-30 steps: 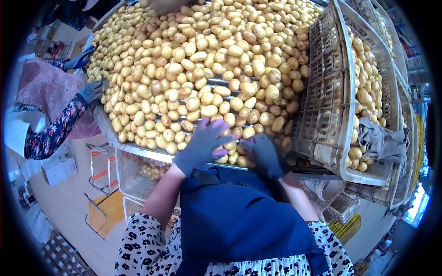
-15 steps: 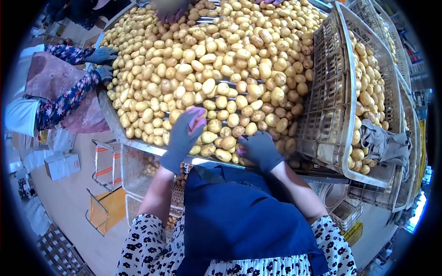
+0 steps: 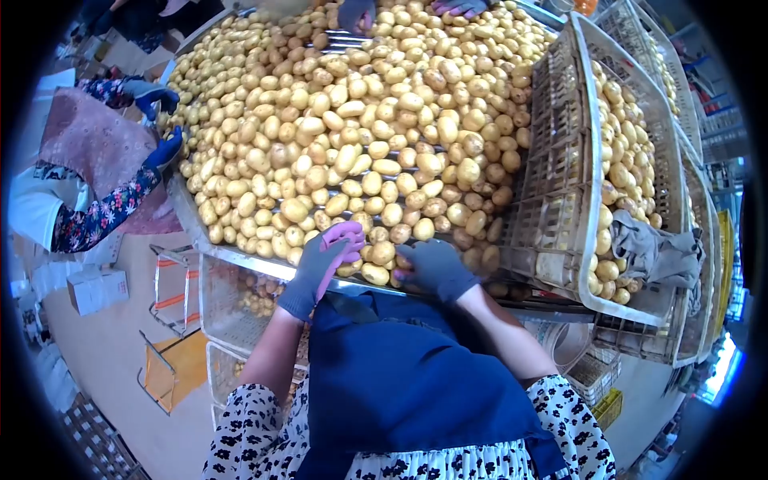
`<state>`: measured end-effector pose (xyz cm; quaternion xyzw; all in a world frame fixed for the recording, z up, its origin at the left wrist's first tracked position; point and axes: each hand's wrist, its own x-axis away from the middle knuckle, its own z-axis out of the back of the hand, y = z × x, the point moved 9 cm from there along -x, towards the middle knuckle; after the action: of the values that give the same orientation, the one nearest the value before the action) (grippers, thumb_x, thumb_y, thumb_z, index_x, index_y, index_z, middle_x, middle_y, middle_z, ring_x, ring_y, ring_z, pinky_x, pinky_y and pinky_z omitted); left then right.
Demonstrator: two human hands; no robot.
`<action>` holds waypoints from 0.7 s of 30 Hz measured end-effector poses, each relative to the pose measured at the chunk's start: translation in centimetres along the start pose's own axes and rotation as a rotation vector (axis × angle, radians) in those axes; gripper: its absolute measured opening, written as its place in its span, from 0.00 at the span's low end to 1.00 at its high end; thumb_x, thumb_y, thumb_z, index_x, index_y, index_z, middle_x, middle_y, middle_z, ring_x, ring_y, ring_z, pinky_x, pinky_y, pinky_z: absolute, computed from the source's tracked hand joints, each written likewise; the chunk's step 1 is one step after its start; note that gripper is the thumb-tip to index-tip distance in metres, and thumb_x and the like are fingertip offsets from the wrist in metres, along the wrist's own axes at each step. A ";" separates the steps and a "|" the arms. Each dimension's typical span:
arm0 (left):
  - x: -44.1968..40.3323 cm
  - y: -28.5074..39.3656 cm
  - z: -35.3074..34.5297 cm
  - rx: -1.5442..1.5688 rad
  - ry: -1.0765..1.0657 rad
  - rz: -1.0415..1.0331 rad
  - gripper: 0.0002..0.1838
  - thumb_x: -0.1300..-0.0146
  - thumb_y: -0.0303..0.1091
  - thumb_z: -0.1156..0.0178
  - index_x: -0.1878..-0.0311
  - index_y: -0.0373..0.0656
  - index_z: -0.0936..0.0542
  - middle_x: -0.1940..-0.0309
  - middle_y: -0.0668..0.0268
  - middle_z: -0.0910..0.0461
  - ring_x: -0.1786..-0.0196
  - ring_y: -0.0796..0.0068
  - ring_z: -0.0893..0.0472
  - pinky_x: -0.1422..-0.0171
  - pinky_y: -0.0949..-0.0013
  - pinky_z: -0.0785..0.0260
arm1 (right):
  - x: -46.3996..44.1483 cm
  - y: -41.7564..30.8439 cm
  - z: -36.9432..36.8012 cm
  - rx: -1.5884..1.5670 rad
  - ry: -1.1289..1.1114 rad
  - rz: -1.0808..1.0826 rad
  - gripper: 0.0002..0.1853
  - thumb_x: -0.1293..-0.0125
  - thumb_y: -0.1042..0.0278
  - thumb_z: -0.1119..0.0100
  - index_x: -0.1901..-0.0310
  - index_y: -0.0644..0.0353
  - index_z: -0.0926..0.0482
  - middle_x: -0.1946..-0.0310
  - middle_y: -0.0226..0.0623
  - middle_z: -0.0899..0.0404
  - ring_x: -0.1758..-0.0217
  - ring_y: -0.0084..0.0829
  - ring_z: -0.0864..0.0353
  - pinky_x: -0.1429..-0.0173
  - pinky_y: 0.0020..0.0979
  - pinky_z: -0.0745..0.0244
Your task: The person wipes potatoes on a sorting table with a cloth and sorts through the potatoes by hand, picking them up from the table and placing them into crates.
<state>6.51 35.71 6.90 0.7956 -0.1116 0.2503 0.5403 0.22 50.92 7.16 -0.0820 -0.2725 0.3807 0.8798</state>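
A broad layer of yellow potatoes (image 3: 336, 144) covers a metal-edged sorting table (image 3: 240, 258) with rollers showing between them. Both my hands wear grey gloves with pinkish-purple palms. My left hand (image 3: 330, 258) is over the near edge, its fingers bent and apart from the thumb, with no potato visible in it. Just to the right, my right hand (image 3: 438, 268) lies low over the potatoes, back upward, fingers and thumb pointing left and slightly apart. A potato (image 3: 374, 274) sits between the two hands. What lies under my right palm is hidden.
Plastic crates (image 3: 588, 208) stand on the right, one holding potatoes with a grey cloth (image 3: 656, 252) over its rim. A co-worker's blue gloves (image 3: 164, 148) are at the left edge; other gloved hands (image 3: 358, 14) work at the far side. An orange-seated folding chair (image 3: 172, 368) is lower left.
My left hand has come down and nearer the table edge, its fingers more bent. My right hand has shifted slightly left. The co-worker's hands at left have lifted back from the potatoes.
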 end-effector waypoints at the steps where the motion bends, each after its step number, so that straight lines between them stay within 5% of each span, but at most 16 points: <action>1: -0.2 -0.5 -0.4 0.003 -0.033 0.030 0.16 0.29 0.36 0.48 0.42 0.39 0.27 0.52 0.62 0.21 0.49 0.74 0.21 0.46 0.74 0.27 | -0.3 -0.2 -0.3 0.013 0.031 0.005 0.16 0.41 0.48 0.41 0.60 0.52 0.22 0.70 0.38 0.18 0.61 0.44 0.18 0.59 0.45 0.25; 4: -0.1 -0.3 -1.3 0.017 -0.062 0.051 0.16 0.28 0.37 0.48 0.42 0.39 0.27 0.52 0.62 0.21 0.51 0.74 0.20 0.49 0.74 0.25 | -0.3 -0.2 -0.1 0.028 0.007 0.007 0.18 0.42 0.48 0.39 0.57 0.51 0.22 0.68 0.39 0.18 0.60 0.44 0.18 0.58 0.44 0.25; 7: 0.8 1.1 -1.2 0.148 -0.014 0.028 0.19 0.27 0.40 0.50 0.40 0.40 0.30 0.49 0.61 0.24 0.47 0.72 0.21 0.48 0.71 0.25 | 0.9 -0.1 5.5 -0.356 0.136 -0.154 0.21 0.38 0.51 0.41 0.48 0.54 0.23 0.65 0.40 0.17 0.61 0.43 0.18 0.56 0.42 0.24; 10: 1.9 2.6 -2.2 0.322 -0.188 -0.001 0.20 0.25 0.44 0.57 0.39 0.43 0.31 0.47 0.59 0.25 0.43 0.67 0.24 0.44 0.65 0.28 | 1.2 -5.1 9.2 -0.701 0.212 0.240 0.27 0.36 0.47 0.43 0.40 0.55 0.27 0.58 0.42 0.18 0.54 0.39 0.19 0.49 0.38 0.26; 12: 3.4 2.4 -0.9 0.671 0.009 0.120 0.19 0.25 0.47 0.59 0.44 0.45 0.29 0.52 0.59 0.25 0.58 0.71 0.22 0.57 0.69 0.25 | -0.4 -3.9 10.5 -0.756 0.286 0.181 0.25 0.35 0.53 0.42 0.39 0.56 0.27 0.54 0.43 0.19 0.51 0.34 0.20 0.47 0.34 0.26; 14: 5.0 0.9 2.6 0.881 -0.307 0.042 0.15 0.27 0.44 0.54 0.47 0.44 0.29 0.55 0.66 0.25 0.60 0.71 0.23 0.60 0.70 0.27 | -1.8 -0.5 12.1 -0.657 0.487 -0.004 0.21 0.34 0.61 0.42 0.41 0.56 0.25 0.50 0.42 0.20 0.48 0.32 0.19 0.45 0.31 0.26; 16: 8.8 -4.7 10.7 0.618 0.082 0.213 0.14 0.29 0.44 0.51 0.53 0.44 0.27 0.62 0.67 0.25 0.67 0.76 0.27 0.68 0.75 0.33 | -1.3 2.0 11.3 -0.286 0.523 -0.015 0.17 0.33 0.57 0.45 0.45 0.51 0.23 0.57 0.41 0.19 0.53 0.40 0.20 0.49 0.37 0.25; 18: 13.7 -4.5 13.6 0.058 -0.068 0.101 0.13 0.32 0.43 0.48 0.56 0.43 0.26 0.67 0.68 0.26 0.69 0.78 0.27 0.68 0.77 0.34 | -0.2 3.1 10.0 -0.303 0.434 -0.039 0.16 0.34 0.59 0.45 0.46 0.51 0.22 0.57 0.41 0.19 0.54 0.41 0.20 0.50 0.38 0.25; 19: 17.2 -7.2 18.2 -0.533 0.004 0.045 0.14 0.36 0.44 0.45 0.58 0.43 0.23 0.66 0.67 0.24 0.66 0.79 0.25 0.64 0.77 0.32 | 0.4 3.3 8.7 -0.317 0.351 -0.069 0.15 0.34 0.61 0.45 0.47 0.51 0.22 0.58 0.41 0.19 0.55 0.43 0.20 0.51 0.38 0.25; 20: 22.4 -15.2 25.1 -0.467 0.215 0.754 0.16 0.37 0.45 0.45 0.55 0.43 0.20 0.68 0.59 0.20 0.63 0.62 0.19 0.49 0.70 0.28 | 0.9 3.1 7.9 -0.319 0.336 -0.062 0.15 0.34 0.61 0.45 0.47 0.51 0.22 0.58 0.41 0.19 0.55 0.43 0.20 0.51 0.38 0.25; 21: 25.9 -18.7 28.6 -1.004 -0.050 0.834 0.16 0.38 0.44 0.44 0.55 0.42 0.20 0.67 0.57 0.19 0.61 0.58 0.19 0.49 0.66 0.27 | 1.4 2.8 6.6 -0.237 0.278 -0.059 0.15 0.35 0.61 0.44 0.47 0.50 0.22 0.58 0.41 0.19 0.56 0.42 0.19 0.52 0.38 0.24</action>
<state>44.82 19.21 -3.02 0.3418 -0.5270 0.3376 0.7010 -4.34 53.40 12.32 -0.2292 -0.1934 0.3048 0.9040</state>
